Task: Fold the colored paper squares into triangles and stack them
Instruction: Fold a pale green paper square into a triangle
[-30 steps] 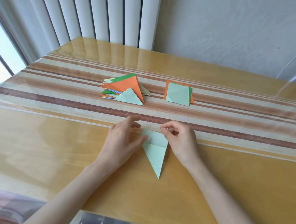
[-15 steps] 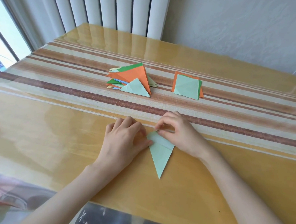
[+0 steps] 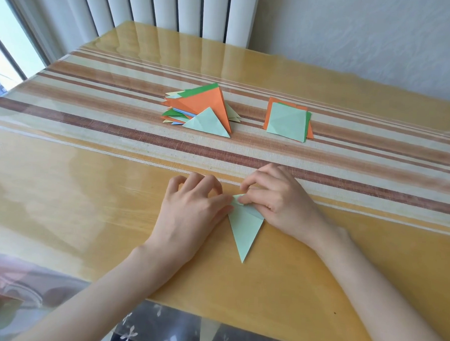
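The pale green paper (image 3: pixel 244 228) lies near the front of the desk (image 3: pixel 87 189), folded to a narrow triangle with its point towards the person. Since a second ago, the right hand (image 3: pixel 277 199) has travelled leftward along the top edge and now pinches it close to the left corner. The left hand (image 3: pixel 190 215) has arched its fingers, its thumb against the paper's left edge; we cannot tell whether it pinches or merely presses. We judge that a further fold is being creased, not yet finished. The stack of folded triangles (image 3: pixel 203 112) and the remaining squares (image 3: pixel 287 121) sit unchanged beyond, well apart.
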The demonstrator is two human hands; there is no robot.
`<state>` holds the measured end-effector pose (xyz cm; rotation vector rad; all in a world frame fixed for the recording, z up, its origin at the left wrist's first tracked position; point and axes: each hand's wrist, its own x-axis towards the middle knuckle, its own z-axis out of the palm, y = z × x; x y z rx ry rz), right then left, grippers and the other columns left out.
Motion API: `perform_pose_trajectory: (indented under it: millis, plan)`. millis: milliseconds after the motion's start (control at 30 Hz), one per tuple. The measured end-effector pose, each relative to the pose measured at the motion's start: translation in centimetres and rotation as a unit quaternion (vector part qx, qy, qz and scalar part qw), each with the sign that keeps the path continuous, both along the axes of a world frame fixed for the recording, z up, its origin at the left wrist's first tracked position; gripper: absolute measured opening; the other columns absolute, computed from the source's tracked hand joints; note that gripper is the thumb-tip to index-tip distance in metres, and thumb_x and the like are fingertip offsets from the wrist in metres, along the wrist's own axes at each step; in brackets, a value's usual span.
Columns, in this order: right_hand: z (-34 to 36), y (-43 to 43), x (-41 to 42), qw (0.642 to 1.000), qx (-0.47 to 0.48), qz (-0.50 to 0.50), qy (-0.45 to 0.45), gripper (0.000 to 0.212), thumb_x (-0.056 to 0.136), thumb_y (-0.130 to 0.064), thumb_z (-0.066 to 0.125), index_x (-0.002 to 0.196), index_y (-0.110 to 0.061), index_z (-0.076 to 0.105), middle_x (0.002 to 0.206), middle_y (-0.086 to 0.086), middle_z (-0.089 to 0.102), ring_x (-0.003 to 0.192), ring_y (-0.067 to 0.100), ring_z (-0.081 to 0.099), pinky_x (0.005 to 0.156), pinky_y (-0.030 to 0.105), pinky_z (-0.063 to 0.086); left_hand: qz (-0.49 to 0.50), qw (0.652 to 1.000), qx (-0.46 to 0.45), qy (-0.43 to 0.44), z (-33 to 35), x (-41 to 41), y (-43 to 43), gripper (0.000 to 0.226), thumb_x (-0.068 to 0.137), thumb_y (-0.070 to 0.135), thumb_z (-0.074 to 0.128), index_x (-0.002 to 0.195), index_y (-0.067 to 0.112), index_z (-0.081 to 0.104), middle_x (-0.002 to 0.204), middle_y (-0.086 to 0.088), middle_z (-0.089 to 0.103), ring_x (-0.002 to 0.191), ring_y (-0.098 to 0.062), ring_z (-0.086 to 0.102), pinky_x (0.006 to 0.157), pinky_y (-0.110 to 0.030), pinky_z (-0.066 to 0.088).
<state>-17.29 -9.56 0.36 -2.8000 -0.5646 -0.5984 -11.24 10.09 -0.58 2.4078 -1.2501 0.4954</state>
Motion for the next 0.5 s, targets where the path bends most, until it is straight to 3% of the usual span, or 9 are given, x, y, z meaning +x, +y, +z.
perform_pose_trajectory:
  millis: [167,367,500]
  plan:
    - [0.1,0.1,-0.6,0.998,-0.06,0.0,0.001,0.015,0.087,-0.012,0.062,0.092,-0.013,0.076,0.093,0.003,0.067,0.097,0.021,0.048,0.077,0.034,0.039,0.0,1.0,-0.001,-0.03,-0.1,0.1,0.1,0.029,0.088,0.035,0.049,0.085,0.025,0.076,0.083,0.002,0.062,0.073,-0.027,0.058,0.073,-0.037,0.04]
    - [-0.1,0.9,-1.7,0.996,-0.07,-0.053,0.021,0.049,0.084,0.0,0.036,0.118,-0.015,0.069,0.1,0.003,0.064,0.096,0.022,0.047,0.085,0.033,0.033,-0.011,0.999,0.008,-0.037,-0.1,-0.1,0.3,0.028,0.09,0.033,0.049,0.092,0.022,0.074,0.085,0.0,0.061,0.073,-0.025,0.056,0.072,-0.036,0.034]
    - [-0.4,0.7,-1.8,0.991,-0.099,-0.089,0.003,0.056,0.079,0.005,0.036,0.117,-0.019,0.07,0.1,0.006,0.064,0.1,0.024,0.045,0.086,0.036,0.032,-0.006,0.998,0.03,-0.046,0.2,-0.2,0.2,0.029,0.09,0.032,0.048,0.088,0.021,0.075,0.083,0.0,0.062,0.072,-0.026,0.057,0.074,-0.035,0.034]
